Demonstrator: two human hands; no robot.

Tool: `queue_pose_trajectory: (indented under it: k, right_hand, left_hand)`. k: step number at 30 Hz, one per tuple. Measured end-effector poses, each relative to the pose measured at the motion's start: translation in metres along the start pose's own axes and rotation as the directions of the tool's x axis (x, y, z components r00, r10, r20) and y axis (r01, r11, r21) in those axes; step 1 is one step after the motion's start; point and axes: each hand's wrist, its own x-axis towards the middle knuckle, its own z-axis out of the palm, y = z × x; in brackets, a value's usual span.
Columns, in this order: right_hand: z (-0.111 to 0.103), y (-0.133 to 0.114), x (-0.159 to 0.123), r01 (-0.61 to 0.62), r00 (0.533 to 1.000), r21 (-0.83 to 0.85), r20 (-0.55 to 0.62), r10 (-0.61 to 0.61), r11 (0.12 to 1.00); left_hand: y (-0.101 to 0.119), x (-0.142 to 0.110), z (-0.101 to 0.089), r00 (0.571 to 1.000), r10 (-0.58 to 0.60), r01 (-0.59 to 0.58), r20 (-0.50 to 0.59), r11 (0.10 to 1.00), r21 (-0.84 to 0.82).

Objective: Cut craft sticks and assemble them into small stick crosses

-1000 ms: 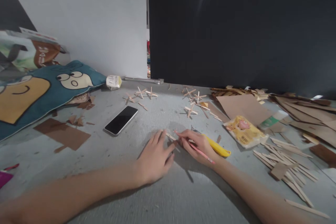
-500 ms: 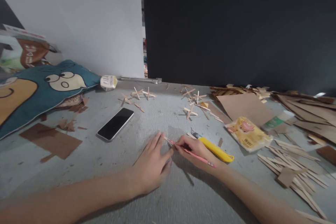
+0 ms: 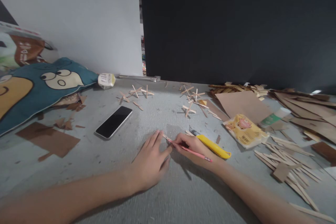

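Observation:
My right hand [image 3: 187, 145] is closed around a pink pencil [image 3: 195, 152], its point down on a short pale wooden craft stick [image 3: 166, 137] on the table. My left hand [image 3: 152, 157] lies to the left, its fingers stretched forward and its fingertips steadying the stick against the surface. The far end of the stick shows past the fingertips; the rest is partly covered by the hands. Just right of my right hand lies a yellow utility knife [image 3: 214, 146]. Beyond the hands stand small crossed stick pieces [image 3: 189, 109].
A phone [image 3: 114, 122] lies left of my hands, with brown cardboard [image 3: 49, 139] farther left beside a blue cushion [image 3: 65, 77]. To the right are a yellow packet [image 3: 245, 130], a glue stick [image 3: 274, 117], loose craft sticks [image 3: 288, 162] and cardboard sheets [image 3: 312, 108]. A black panel [image 3: 236, 28] rises behind.
The view has shifted slightly, so everything sits a little further left and higher. Both hands keep nearly the same pose at the stick, the pencil still in the right.

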Motion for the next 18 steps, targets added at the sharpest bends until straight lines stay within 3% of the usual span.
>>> queue_pose_trajectory:
  k: [8,18]
  right_hand:
    - [-0.002,-0.005,0.0,-0.034,0.999,0.012,-0.006,0.034,0.999]
    - [-0.003,-0.008,0.0,-0.054,0.999,-0.012,0.002,0.054,0.998]
  left_hand:
    - [-0.002,-0.002,0.004,0.999,-0.003,0.001,-0.043,0.999,-0.044]
    - [0.0,0.001,-0.003,1.0,-0.01,0.01,0.011,1.0,-0.025]
